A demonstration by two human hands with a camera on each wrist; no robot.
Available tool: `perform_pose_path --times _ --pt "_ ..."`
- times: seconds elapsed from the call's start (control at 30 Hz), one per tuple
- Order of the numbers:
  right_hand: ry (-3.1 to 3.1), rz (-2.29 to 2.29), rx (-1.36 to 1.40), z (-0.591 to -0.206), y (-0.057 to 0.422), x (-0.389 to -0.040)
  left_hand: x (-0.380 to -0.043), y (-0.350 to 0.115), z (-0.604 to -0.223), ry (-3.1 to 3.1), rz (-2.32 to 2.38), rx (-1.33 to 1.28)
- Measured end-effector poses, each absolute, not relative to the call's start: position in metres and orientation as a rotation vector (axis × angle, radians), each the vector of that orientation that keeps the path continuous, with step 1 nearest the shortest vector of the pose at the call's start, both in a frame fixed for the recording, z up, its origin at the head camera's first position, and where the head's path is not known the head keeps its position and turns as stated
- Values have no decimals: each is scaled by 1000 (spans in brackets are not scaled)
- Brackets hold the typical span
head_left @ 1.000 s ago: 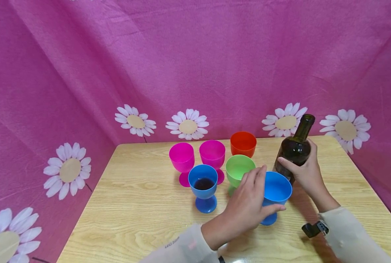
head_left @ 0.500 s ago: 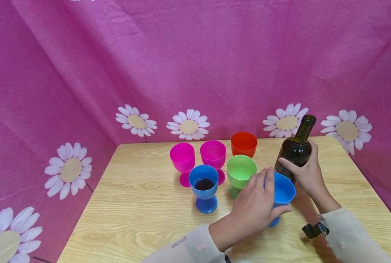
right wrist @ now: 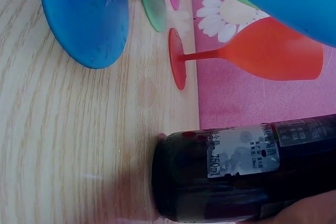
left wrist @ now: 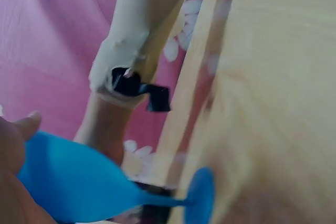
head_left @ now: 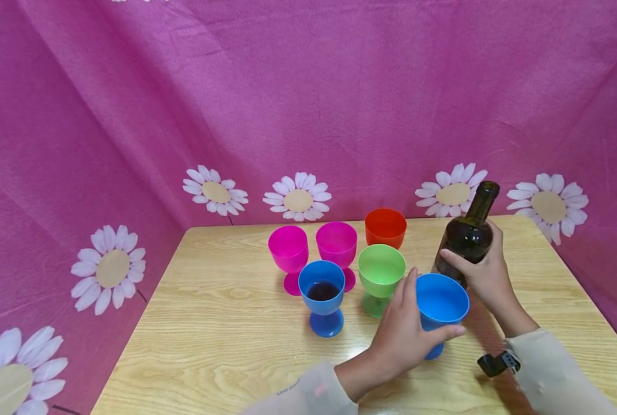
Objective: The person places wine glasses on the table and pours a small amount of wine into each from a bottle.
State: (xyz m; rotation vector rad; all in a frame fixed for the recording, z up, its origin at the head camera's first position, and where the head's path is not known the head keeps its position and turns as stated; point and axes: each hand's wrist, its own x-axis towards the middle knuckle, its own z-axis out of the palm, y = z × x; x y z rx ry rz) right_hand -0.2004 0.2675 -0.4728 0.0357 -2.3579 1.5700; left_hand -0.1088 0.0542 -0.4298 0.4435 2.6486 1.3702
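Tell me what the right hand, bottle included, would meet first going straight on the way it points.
Probably the pink cloth behind the table: the right hand, gripping the dark bottle, points that way. The orange-red goblet stands left of that line, though depth is hard to judge.

The person wears 2 long sleeves of a thin, pale cream cloth, smooth and close-fitting down to the wrist. The left sleeve [head_left: 308, 397] carries a short line of small dark lettering [head_left: 288, 387], too small to read surely, and a faint pink patch [head_left: 321, 390] nearer the cuff. The right sleeve [head_left: 557, 369] looks plain, with a few small bumps [left wrist: 118, 42] under the cloth. At its cuff sits a black strap [left wrist: 125, 81], joined to a square-edged black block [left wrist: 159, 98]. The left hand [head_left: 407, 331] and right hand [head_left: 487, 268] are bare.
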Motion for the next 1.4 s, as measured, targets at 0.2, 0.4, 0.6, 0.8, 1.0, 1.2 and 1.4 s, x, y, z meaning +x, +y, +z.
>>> perform_pose_path --times 0.2,0.4,0.6,0.8,1.0,1.2,1.4 --pt "-2346 1582 41 -473 267 -200 -109 61 -444 2422 1730 294" --pt "-2337 1608 32 -471 268 -198 -115 65 -454 2278 1890 332" --pt "-2337 1600 34 -471 268 -199 -120 63 -462 2225 1936 454" --pt "-2343 1582 30 -469 267 -200 -122 64 -464 2210 1957 477" --pt "-2338 1590 37 -469 267 -200 -121 66 -464 2222 1984 479" --pt "-2325 1609 37 -471 266 -201 -121 65 -464 2177 2002 474" --pt "-2329 1636 21 -471 267 -201 -120 64 -465 2136 1994 443"
